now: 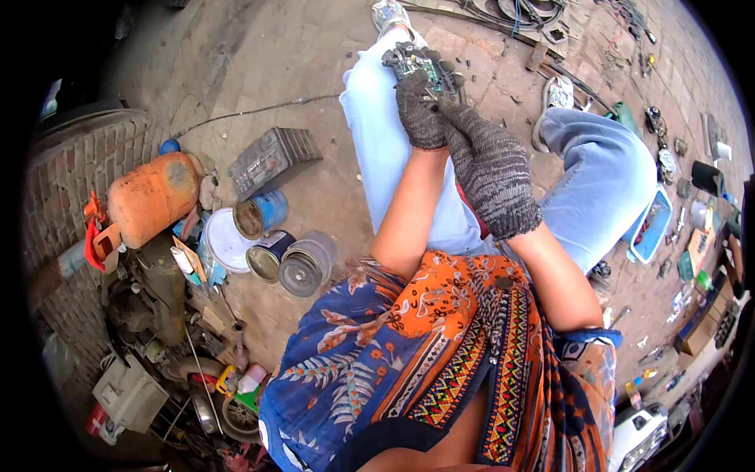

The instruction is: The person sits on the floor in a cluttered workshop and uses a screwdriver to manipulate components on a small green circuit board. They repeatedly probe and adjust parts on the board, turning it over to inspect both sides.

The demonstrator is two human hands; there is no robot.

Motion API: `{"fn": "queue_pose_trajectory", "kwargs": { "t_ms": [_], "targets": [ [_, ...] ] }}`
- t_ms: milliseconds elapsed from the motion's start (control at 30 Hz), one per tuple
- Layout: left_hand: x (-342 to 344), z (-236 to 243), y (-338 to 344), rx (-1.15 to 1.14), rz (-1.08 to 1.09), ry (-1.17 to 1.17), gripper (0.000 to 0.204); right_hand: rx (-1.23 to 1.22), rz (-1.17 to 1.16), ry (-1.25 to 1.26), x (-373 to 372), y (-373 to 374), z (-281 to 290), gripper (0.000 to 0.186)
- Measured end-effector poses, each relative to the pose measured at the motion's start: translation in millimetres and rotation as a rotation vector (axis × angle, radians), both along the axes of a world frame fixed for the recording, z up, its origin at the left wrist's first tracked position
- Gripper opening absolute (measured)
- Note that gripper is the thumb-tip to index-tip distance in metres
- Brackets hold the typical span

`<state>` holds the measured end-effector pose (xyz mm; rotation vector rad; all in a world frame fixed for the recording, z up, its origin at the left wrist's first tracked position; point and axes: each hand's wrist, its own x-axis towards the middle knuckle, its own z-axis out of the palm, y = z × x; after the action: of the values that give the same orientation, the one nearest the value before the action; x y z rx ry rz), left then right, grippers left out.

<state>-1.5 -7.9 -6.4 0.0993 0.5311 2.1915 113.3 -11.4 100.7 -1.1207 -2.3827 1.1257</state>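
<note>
Right up close, patterned shirt (370,346) in orange and blue, bands of coloured diamonds running down the front. Just beyond, light blue jeans (605,169), legs bent and spread wide over brick-paved ground (495,79). And out at the far side, right over the left shin, green circuit board (410,61) in a dark frame, held clear of the ground near the far shoe (388,16). Left hand (422,110), in a grey knitted glove, closed on the near end of the board. Right hand (495,169), gloved to match, just to the right, fingers extended toward the left one; fingertips partly hidden, so cannot tell whether gripping or only touching. Over to the left, black ribbed box (271,161) on the ground, and nearer, a cluster: blue tin (271,209), dark tin (270,256), greyish clear container (308,263), white round lid (224,242) just beside. Farther left, orange gas cylinder (153,197) by a brick wall (67,153). Across to the right, beside the bent knee, blue tray (663,216) with small bits inside.
</note>
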Motion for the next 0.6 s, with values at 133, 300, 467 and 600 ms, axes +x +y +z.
{"fn": "queue_pose_trajectory", "kwargs": {
  "t_ms": [133, 300, 467, 600],
  "targets": [
    [4.7, 17.1, 1.7, 0.067, 0.071, -0.031, 0.037, -0.073, -0.039, 0.164, -0.4, -2.4, 0.3, 0.028],
    [0.0, 18.6, 4.2, 0.144, 0.071, -0.068, 0.040, -0.112, 0.001, 0.106, 25.5, -5.7, 7.9, 0.032],
    [-2.0, 12.0, 5.2, 0.090, 0.070, -0.008, 0.045, -0.165, 0.023, 0.074, 24.4, -1.4, 11.7, 0.033],
    [-0.7, 17.1, 3.6, 0.163, 0.058, -0.007, 0.039, -0.171, 0.018, 0.122, 21.2, -1.0, 9.7, 0.032]
  ]
}}
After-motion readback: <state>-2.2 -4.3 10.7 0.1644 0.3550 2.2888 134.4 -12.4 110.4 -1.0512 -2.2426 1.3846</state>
